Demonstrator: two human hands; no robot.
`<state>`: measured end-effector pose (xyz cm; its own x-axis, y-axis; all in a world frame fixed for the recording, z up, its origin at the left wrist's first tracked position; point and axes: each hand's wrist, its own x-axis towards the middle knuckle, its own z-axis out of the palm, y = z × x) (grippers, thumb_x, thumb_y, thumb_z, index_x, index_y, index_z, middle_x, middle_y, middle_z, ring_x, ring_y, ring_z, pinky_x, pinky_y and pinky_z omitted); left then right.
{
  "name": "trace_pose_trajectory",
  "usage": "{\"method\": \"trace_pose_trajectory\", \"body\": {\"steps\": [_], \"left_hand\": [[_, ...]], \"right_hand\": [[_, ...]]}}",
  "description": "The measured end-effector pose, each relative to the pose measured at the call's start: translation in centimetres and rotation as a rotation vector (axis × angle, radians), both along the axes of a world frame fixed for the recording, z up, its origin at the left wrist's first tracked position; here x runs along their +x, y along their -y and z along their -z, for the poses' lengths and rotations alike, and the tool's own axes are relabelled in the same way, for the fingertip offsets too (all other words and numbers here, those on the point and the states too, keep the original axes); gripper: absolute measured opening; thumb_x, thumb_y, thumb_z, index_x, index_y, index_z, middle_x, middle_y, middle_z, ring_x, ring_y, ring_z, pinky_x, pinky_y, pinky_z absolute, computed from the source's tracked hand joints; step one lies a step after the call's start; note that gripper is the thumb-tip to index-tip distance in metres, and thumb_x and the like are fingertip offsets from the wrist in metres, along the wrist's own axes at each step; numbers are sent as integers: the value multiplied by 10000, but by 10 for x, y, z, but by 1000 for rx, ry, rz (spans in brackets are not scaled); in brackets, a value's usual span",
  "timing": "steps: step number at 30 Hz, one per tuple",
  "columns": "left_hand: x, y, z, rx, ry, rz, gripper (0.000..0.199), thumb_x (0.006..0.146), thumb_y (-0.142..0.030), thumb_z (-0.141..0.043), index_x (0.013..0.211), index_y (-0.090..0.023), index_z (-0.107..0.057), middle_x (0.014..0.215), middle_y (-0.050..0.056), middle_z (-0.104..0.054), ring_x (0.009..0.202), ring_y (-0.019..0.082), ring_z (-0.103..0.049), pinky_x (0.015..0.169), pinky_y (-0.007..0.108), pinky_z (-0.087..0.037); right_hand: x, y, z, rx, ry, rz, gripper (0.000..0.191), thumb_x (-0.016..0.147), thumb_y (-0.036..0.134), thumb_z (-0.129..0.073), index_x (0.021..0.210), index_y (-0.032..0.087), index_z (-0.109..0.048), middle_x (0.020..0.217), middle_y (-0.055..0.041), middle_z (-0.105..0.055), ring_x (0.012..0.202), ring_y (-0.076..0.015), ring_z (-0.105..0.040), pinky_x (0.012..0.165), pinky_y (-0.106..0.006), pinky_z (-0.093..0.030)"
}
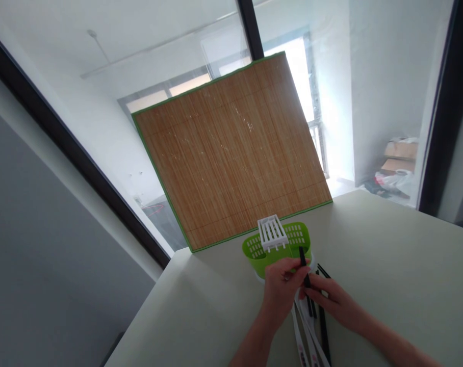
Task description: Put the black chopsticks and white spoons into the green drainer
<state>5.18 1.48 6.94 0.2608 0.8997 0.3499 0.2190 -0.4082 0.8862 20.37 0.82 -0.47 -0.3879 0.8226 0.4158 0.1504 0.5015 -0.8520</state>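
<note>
My left hand [282, 285] pinches black chopsticks [302, 257] near their upper end. Lower down, the fingers of my right hand [333, 302] are closed on the same chopsticks. Just behind my hands stands a green utensil basket [259, 262] with slotted walls and a pale base. A white slatted rack [273, 233] sits at its top, in the middle. Under and in front of my hands lie several long white handles [306, 326], their far ends hidden. More black chopsticks [323, 331] lie beside them, partly covered by my right hand.
Everything rests on a pale tabletop [388, 244]. Behind the basket, a bamboo mat [235, 153] with green edging leans against a glass wall with dark frames. Cardboard boxes [401, 153] and plastic bags show beyond the glass at the right.
</note>
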Motion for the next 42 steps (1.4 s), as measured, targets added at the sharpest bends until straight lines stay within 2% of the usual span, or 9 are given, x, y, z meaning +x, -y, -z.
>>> {"method": "trace_pose_trajectory", "body": {"steps": [6,9,15,18,21,23,26,32,42], "left_hand": [[-9,-3,-16,39,35,-43,195,774,-301,-656,900,-177,-739,842,45,-727,754,168,-673,690,244,-564],[-30,-6,-42,96,140,-171,226,743,-338,-689,886,-170,-737,815,44,-730,742,176,-683,693,272,-579],[-82,-12,-103,350,139,-459,284,716,-367,-706,904,-155,-725,801,23,-723,707,173,-681,714,340,-598],[-95,-33,-127,472,108,-555,299,725,-374,-692,926,-155,-718,815,16,-720,724,163,-678,743,345,-589],[-100,-69,-135,517,102,-529,299,731,-372,-683,935,-155,-714,837,26,-719,752,155,-673,758,332,-577],[-101,-96,-126,431,103,-464,291,721,-359,-691,923,-150,-713,847,42,-720,752,153,-670,742,326,-575],[-97,-128,-94,220,100,-385,282,718,-336,-691,915,-135,-706,850,68,-720,726,150,-668,703,315,-571],[-85,-156,-27,82,19,-345,237,676,-313,-722,816,-122,-716,790,94,-725,722,184,-672,688,319,-547],[-85,-174,0,-37,-93,-296,344,691,-451,-670,781,-125,-731,722,70,-697,661,164,-623,635,272,-477]], "right_hand": [[4,-1,3,30,-15,56,286,900,401,-471,1030,198,-625,879,-39,-672,751,-163,-593,688,-274,-473],[8,-2,6,1,-69,141,334,890,406,-487,1139,207,-588,910,-53,-684,782,-176,-613,695,-290,-490],[13,-5,8,-20,-55,200,303,900,407,-473,1088,208,-602,878,-41,-667,773,-165,-605,678,-278,-481],[12,-6,11,-34,-21,205,312,895,418,-482,1086,200,-598,878,-42,-664,781,-169,-604,692,-286,-481],[12,-7,14,-29,25,214,316,891,425,-486,1092,206,-594,855,-36,-662,760,-168,-600,673,-284,-479],[13,-9,15,-11,50,228,310,889,424,-486,1084,211,-597,841,-31,-662,735,-163,-594,659,-280,-476],[16,-12,14,4,60,260,299,887,418,-483,1056,206,-609,806,-25,-661,694,-156,-584,635,-276,-469],[16,-15,11,-36,26,266,289,884,416,-474,995,190,-615,756,-15,-657,680,-156,-596,627,-271,-460],[12,-16,13,-16,156,227,296,888,415,-457,858,185,-641,672,-7,-635,619,-152,-560,552,-256,-395]]}}
